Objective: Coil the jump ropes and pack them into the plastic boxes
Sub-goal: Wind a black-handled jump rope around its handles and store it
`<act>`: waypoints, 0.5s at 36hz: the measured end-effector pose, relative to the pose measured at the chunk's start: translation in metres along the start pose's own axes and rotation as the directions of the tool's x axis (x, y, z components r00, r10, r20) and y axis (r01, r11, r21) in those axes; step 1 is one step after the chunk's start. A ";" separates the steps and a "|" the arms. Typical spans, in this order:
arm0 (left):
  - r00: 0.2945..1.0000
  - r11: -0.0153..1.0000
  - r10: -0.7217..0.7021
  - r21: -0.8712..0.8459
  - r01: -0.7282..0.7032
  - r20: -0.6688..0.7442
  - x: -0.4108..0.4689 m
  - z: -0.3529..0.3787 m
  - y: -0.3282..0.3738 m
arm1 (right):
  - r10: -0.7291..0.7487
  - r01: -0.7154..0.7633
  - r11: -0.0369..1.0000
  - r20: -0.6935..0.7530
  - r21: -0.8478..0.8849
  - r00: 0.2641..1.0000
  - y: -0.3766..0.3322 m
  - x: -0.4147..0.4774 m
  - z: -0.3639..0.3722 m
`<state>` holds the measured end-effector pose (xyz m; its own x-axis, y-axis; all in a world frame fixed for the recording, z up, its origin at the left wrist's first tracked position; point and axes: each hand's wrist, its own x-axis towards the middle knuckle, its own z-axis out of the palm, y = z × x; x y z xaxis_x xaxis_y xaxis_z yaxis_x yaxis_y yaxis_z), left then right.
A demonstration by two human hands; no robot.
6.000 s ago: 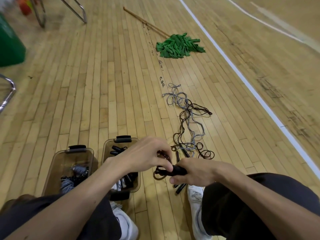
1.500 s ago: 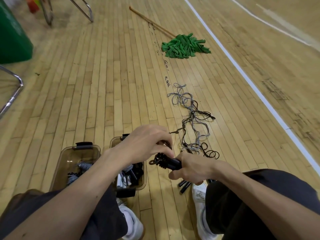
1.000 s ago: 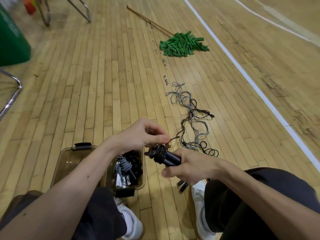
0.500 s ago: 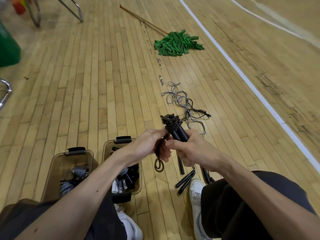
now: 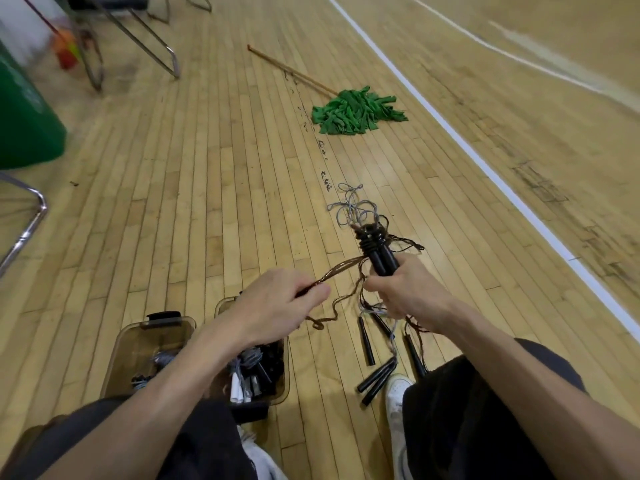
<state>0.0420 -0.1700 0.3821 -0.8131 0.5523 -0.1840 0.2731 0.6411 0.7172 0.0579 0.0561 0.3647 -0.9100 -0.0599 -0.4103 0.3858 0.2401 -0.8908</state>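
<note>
- Hands first: our right hand (image 5: 405, 294) is clenched round a pair of black handles (image 5: 382, 259), held above the floor (image 5: 207, 188) and tilted away from us.
- We see the brown rope (image 5: 370, 239) wound in several turns round the top end of those handles. One strand runs left from there to our left hand (image 5: 277, 306).
- Left hand pinches that strand between thumb and fingers; it looks taut. More brown slack hangs between both hands and curls onto the floor.
- Two plastic boxes sit side by side on the floor under our left forearm. The left box (image 5: 138, 344) holds a few coiled ropes. The right box (image 5: 284, 372) is fuller, with black handles and gray cord, and is partly hidden by the forearm.
- A gray rope tangle (image 5: 353, 209) lies just beyond the held handles. Loose handles (image 5: 367, 344) lie near our white shoe (image 5: 396, 386).
- Farther out we see a green mop (image 5: 353, 112), a white line (image 5: 485, 161) to the right and a green bin (image 5: 24, 116) far left.
</note>
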 end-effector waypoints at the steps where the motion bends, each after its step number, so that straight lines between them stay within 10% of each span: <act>1: 1.000 0.996 0.013 0.083 -0.014 0.018 -0.007 -0.001 0.009 | 0.000 0.000 1.000 0.005 -0.001 1.000 -0.003 -0.006 0.000; 10: 0.970 0.824 0.226 0.548 -0.144 -0.085 -0.067 -0.055 0.121 | -0.195 0.198 0.980 -0.084 0.020 0.977 -0.080 -0.081 0.003; 18: 0.790 0.568 0.580 0.794 -0.217 -0.199 -0.145 -0.146 0.276 | -0.503 0.498 0.863 -0.219 -0.080 0.836 -0.216 -0.196 -0.019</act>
<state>0.1602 -0.1510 0.7043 -0.5860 0.7021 0.4046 0.7399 0.6672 -0.0861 0.1500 0.0348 0.6418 -0.9882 0.0411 0.1477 -0.1326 0.2548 -0.9579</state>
